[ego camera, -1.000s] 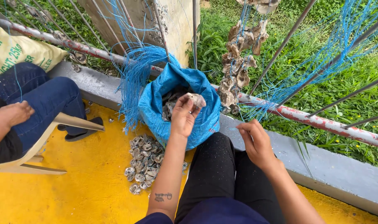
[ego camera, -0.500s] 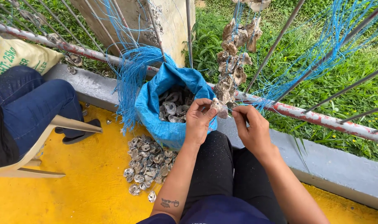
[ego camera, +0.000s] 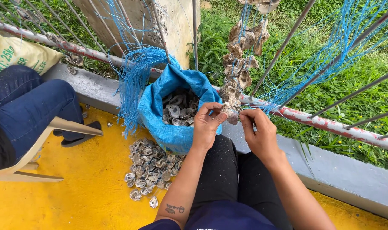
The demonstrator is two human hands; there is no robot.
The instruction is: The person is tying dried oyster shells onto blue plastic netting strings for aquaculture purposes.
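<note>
Yellow floor (ego camera: pixel 74 196) | left hand (ego camera: pixel 206 125), right hand (ego camera: pixel 258 132) both pinch shell (ego camera: pixel 230 114)

The floor (ego camera: pixel 74 191) is painted bright yellow and looks smooth. Along its far edge runs a low grey concrete curb (ego camera: pixel 343 170). Above the curb there is a metal railing (ego camera: pixel 321 121) with old red and white paint, and thin grey bars (ego camera: pixel 283 47) go up from it at an angle. A concrete pillar (ego camera: pixel 168 25) stands behind the railing. Beyond the railing the ground is covered with green grass (ego camera: pixel 351 81) under soft daylight, without strong shadows. At the left side stands a beige plastic chair (ego camera: pixel 45 136), and a person in blue jeans (ego camera: pixel 32 106) sits on it.
</note>
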